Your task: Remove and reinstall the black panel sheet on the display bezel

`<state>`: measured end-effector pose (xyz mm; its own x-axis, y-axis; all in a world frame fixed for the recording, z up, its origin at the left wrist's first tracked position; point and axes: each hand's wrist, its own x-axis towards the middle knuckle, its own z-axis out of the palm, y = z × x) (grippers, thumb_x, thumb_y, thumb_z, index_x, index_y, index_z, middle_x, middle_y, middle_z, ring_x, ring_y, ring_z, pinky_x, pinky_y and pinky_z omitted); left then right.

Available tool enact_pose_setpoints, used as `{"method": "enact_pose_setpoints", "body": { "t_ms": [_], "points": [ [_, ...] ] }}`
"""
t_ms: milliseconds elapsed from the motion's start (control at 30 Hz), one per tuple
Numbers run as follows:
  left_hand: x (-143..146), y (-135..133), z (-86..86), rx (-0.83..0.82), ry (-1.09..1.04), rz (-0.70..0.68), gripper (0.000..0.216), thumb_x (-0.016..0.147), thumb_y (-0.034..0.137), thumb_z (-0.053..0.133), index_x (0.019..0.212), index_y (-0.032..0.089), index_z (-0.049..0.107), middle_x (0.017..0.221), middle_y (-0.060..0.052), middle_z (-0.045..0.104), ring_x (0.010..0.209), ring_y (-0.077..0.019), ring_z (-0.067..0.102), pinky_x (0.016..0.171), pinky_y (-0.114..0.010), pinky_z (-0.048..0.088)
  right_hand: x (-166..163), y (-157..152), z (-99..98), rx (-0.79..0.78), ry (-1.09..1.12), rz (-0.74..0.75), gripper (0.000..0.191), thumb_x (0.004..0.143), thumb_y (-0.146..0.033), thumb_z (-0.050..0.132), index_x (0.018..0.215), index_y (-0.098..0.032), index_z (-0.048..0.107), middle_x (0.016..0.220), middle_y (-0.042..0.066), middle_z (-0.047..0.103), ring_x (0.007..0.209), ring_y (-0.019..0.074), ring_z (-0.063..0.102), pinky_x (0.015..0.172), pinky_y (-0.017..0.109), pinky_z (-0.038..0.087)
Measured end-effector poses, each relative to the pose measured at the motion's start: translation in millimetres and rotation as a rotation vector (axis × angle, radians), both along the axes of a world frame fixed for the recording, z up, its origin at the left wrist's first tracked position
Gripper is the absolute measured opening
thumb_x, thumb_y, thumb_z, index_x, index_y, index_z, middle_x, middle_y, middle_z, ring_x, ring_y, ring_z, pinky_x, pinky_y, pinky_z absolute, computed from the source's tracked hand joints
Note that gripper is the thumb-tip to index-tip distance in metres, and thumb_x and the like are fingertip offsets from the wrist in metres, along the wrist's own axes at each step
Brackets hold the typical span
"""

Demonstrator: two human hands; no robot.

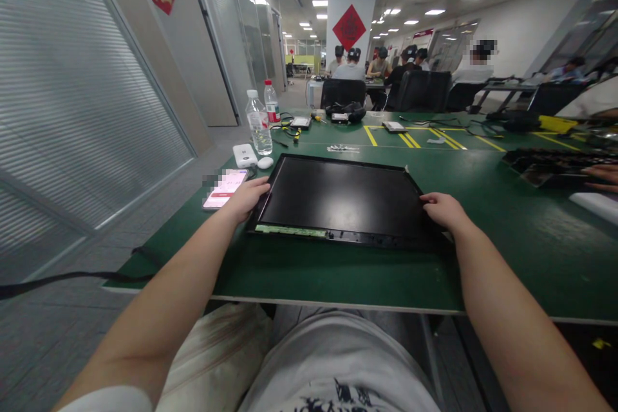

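A flat black display panel (338, 196) lies face up in front of me, with a green circuit strip (290, 230) along the left part of its near edge. My left hand (248, 198) is closed on the panel's left edge, fingers over the frame. On the opposite side my right hand (444, 211) pinches the right edge, thumb on top; its other fingers are partly hidden beneath. Close to my left hand lies a lit smartphone (226, 189).
Beyond the phone are a white case (244, 156), a water bottle (261, 125) and a red-capped bottle (271, 103). Small drives (394, 127) and cables sit along the green table's (338, 277) far side. Another person's hand (603, 175) is at the right, near dark parts (541, 164).
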<state>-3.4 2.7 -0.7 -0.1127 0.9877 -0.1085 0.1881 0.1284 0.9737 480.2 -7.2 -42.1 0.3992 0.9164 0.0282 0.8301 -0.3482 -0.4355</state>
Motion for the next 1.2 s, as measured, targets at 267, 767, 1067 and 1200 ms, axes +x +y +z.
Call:
{"method": "enact_pose_setpoints", "body": {
  "t_ms": [267, 767, 1067, 1200],
  "points": [
    [14, -12, 18.7, -0.175, -0.222, 0.091, 0.066, 0.082, 0.005, 0.071, 0.146, 0.019, 0.064, 0.073, -0.003, 0.077, 0.053, -0.0189, 0.069, 0.059, -0.031, 0.062, 2, 0, -1.9, 0.029, 0.003, -0.019, 0.043, 0.076, -0.01, 0.064, 0.115, -0.018, 0.082, 0.115, 0.011, 0.079, 0.106, 0.0264, 0.074, 0.09, 0.031, 0.056],
    [9, -4, 1.7, -0.181, -0.342, 0.045, 0.105, 0.066, 0.005, 0.09, 0.16, 0.025, 0.047, 0.096, -0.007, 0.082, 0.068, -0.0228, 0.078, 0.067, -0.034, 0.066, -2, -2, 2.9, 0.002, -0.003, -0.007, 0.044, 0.08, -0.01, 0.062, 0.119, -0.016, 0.081, 0.119, 0.013, 0.078, 0.11, 0.0278, 0.073, 0.093, 0.032, 0.055],
    [7, -2, -1.5, -0.181, -0.351, 0.006, 0.093, 0.065, 0.004, 0.091, 0.151, 0.018, 0.059, 0.086, -0.007, 0.082, 0.062, -0.0216, 0.077, 0.063, -0.032, 0.066, 0, 1, -0.7, 0.008, -0.01, -0.011, 0.043, 0.078, -0.01, 0.063, 0.117, -0.018, 0.082, 0.113, 0.011, 0.079, 0.105, 0.0259, 0.074, 0.091, 0.03, 0.056],
    [8, -3, 0.4, -0.197, -0.343, -0.007, 0.084, 0.07, 0.001, 0.085, 0.149, 0.017, 0.061, 0.083, -0.007, 0.082, 0.06, -0.0209, 0.076, 0.062, -0.03, 0.065, 1, 1, -1.8, 0.024, -0.02, -0.006, 0.043, 0.078, -0.01, 0.063, 0.116, -0.019, 0.082, 0.113, 0.01, 0.079, 0.107, 0.0268, 0.074, 0.092, 0.031, 0.056]
  ]
}}
